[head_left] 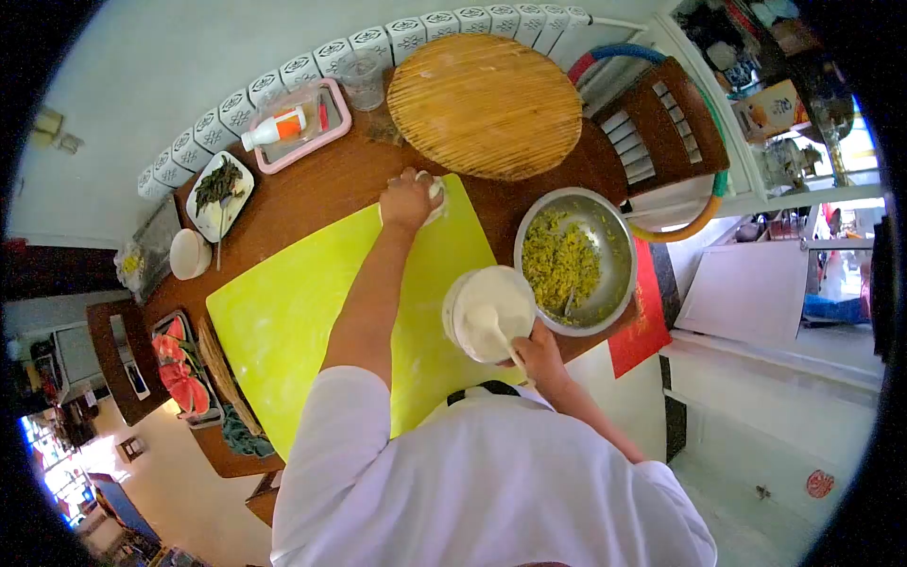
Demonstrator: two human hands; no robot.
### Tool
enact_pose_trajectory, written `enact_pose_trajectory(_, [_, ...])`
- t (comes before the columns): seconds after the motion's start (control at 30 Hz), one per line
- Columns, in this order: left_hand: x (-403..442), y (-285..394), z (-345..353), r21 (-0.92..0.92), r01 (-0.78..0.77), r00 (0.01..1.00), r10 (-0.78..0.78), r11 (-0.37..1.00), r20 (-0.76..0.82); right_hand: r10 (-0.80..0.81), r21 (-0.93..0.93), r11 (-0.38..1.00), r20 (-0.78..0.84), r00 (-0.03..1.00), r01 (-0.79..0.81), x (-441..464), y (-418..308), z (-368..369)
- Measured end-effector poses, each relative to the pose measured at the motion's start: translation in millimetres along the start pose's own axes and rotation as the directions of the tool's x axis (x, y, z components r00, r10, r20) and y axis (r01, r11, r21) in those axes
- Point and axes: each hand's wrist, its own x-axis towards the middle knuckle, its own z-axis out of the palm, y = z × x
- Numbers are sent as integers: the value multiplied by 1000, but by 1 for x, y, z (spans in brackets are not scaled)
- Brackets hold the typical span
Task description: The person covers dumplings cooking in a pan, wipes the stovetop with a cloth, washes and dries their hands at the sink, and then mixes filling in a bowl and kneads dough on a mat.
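My left hand [408, 200] is at the far edge of a yellow-green mat [321, 302], its fingers closed round a piece of pale dough [436, 198]. Near the mat's right side, my right hand [540, 355] grips a round white container [472, 317] of white powder. A pale scoop [493, 326] lies in the powder, its handle reaching to the right hand. Just right of the container stands a metal bowl [619, 300] with chopped yellow-green filling [559, 260] and a spoon in it.
A round wooden board [485, 106] lies at the back. At the back left are a pink-rimmed tray [342, 115] with a white bottle [274, 128], a clear cup [362, 80], a plate of dark greens [219, 189] and a white bowl [190, 254]. Watermelon slices [183, 373] are at left.
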Motion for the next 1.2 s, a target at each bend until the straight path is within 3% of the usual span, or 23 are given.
enact_pose_trajectory(0.07, [-10, -5, 5, -10, -41, 998, 41, 999, -46, 65, -110, 992, 10, 998, -63, -4, -11, 2])
enact_pose_trajectory(0.13, [-22, -8, 2, -25, -74, 990, 70, 997, -118, 43, -83, 996, 15, 999, -42, -5, -13, -3])
enact_pose_trajectory(0.2, [-61, -14, -3, -128, -254, 939, 213, 959, -271, 25, -46, 999, 16, 1000, -25, -6, -19, -6])
enact_pose_trajectory(0.27, [-104, -14, -14, -5, -274, 925, 262, 962, -275, 26, -79, 997, 15, 1000, -24, -12, -32, -13])
enact_pose_trajectory(0.33, [-154, 1, -42, 180, -254, 927, 293, 950, -234, 9, -98, 995, 15, 1000, -8, -11, -36, -23])
enact_pose_trajectory(0.37, [-176, 0, -44, 186, -257, 925, 297, 948, -236, -8, -125, 992, 16, 1000, 9, -9, -38, -28])
enact_pose_trajectory(0.4, [-197, -3, -46, 152, -295, 948, 308, 943, -76, -34, -109, 993, 17, 999, 36, -8, -41, -32])
enact_pose_trajectory(0.47, [-202, 2, -66, 121, -324, 945, 316, 938, 85, -55, -107, 993, 5, 998, 55, -7, -46, -42])
enact_pose_trajectory(0.53, [-181, 17, -88, -11, -106, 960, 106, 994, 259, -70, -5, 998, -37, 997, 70, -7, -53, -41])
enact_pose_trajectory(0.57, [-170, 23, -94, -9, -108, 961, 106, 994, 257, -73, -4, 997, -36, 997, 73, -5, -54, -43])
enact_pose_trajectory(0.63, [-141, 33, -102, -246, -29, 1000, 27, 969, -14, -131, -78, 989, -58, 990, 126, -3, -58, -51])
enact_pose_trajectory(0.7, [-99, 36, -88, -619, 129, 987, -42, 775, 153, -138, -70, 989, -72, 988, 133, -5, -65, -51])
enact_pose_trajectory(0.83, [-44, 33, -40, -688, 114, 990, -137, 716, 22, -140, -33, 990, -90, 986, 137, -7, -61, -60])
enact_pose_trajectory(0.9, [-49, 27, -51, -489, 129, 989, -148, 863, -1, -124, -14, 992, -114, 986, 123, -12, -57, -63])
enact_pose_trajectory(0.93, [-58, 23, -50, -317, 132, 981, -170, 939, -94, -123, 10, 992, -138, 983, 126, -14, -54, -63])
enact_pose_trajectory(0.97, [-76, 25, -50, -312, 136, 981, -171, 940, -88, -116, 15, 993, -138, 984, 119, -15, -50, -64])
enact_pose_trajectory(1.03, [-106, 28, -52, 65, 203, 978, -198, 977, -66, -59, -26, 998, -141, 988, 55, -15, -47, -70])
enact_pose_trajectory(1.07, [-106, 27, -49, 69, 198, 979, -194, 978, -67, -60, -21, 998, -143, 988, 58, -13, -48, -72])
enact_pose_trajectory(1.13, [-108, 21, -34, -291, 44, 985, -91, 956, -150, -21, -62, 998, -97, 995, 15, -15, -50, -75])
enact_pose_trajectory(1.17, [-99, 22, -26, -293, 49, 985, -94, 955, -144, -14, -64, 998, -97, 995, 8, -13, -48, -75])
enact_pose_trajectory(1.2, [-78, 28, -20, -712, 180, 964, -266, 679, -10, -77, -38, 997, -77, 994, 74, -10, -48, -75])
